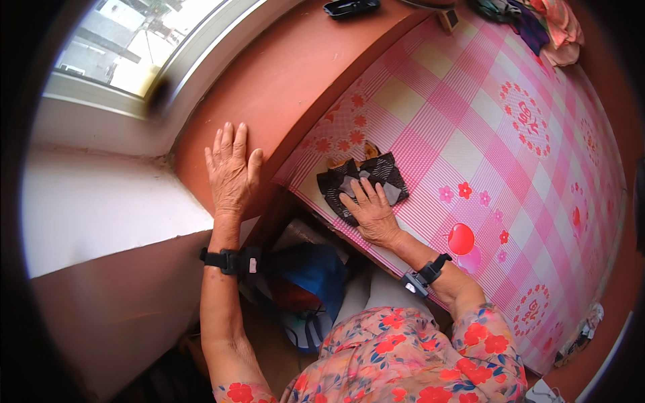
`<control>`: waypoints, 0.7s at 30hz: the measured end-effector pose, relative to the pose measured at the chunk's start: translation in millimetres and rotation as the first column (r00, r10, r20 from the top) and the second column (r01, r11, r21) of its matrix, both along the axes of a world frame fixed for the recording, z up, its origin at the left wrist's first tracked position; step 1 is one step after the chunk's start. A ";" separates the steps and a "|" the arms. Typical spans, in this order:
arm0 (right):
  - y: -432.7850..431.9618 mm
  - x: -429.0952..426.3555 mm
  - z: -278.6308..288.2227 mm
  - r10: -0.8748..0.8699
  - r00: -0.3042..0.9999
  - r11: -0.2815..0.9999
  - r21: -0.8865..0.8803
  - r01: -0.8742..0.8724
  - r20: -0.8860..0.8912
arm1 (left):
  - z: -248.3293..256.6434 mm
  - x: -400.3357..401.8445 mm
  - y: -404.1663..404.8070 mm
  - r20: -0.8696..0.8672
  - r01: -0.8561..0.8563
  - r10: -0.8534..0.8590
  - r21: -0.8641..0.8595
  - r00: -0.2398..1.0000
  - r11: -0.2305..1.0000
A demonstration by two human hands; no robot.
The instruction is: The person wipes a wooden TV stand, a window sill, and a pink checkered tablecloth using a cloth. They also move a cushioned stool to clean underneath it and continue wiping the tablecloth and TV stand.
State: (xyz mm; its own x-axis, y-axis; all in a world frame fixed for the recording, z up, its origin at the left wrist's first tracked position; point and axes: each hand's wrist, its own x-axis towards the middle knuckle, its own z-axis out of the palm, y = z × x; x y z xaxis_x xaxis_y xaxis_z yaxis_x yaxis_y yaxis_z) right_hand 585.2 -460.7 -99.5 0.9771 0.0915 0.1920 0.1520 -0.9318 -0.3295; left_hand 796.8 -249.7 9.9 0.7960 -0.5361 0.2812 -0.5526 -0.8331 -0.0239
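My left hand point(232, 174) rests palm down on the reddish-brown windowsill ledge point(282, 101), its fingers spread and nothing in them. To its right, my right hand point(372, 211) lies flat on a folded black and grey patterned cloth item point(360, 184), possibly a small bag, with yellowish parts showing at its far edge. The item lies near the corner of a bed or table surface covered in pink checked sheeting point(453, 151) with flowers and cherries. Both of my wrists wear black straps with small devices.
A black plastic tray point(351, 7) sits at the ledge's far end. Clothes point(554, 30) are heaped at the far right corner of the checked surface. A window point(136, 45) is at upper left, above a white wall ledge point(111, 211). Below the ledge is a blue bag point(317, 272).
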 end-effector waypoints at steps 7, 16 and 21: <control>-63.4 -3.4 -8.8 -0.280 0.955 0.958 -0.086 0.272 -0.095 | -5.7 6.3 6.7 -0.015 0.023 -0.022 0.037 1.000 0.999; -264.1 -350.6 -50.8 -0.990 0.131 0.144 -0.379 0.914 -0.061 | -6.1 2.9 9.7 0.030 0.064 -0.068 0.119 0.997 0.991; -277.0 -534.4 -89.3 -0.748 -0.568 -0.445 -0.376 0.813 -0.344 | -5.8 -0.1 6.2 0.040 0.038 -0.043 0.113 0.998 0.993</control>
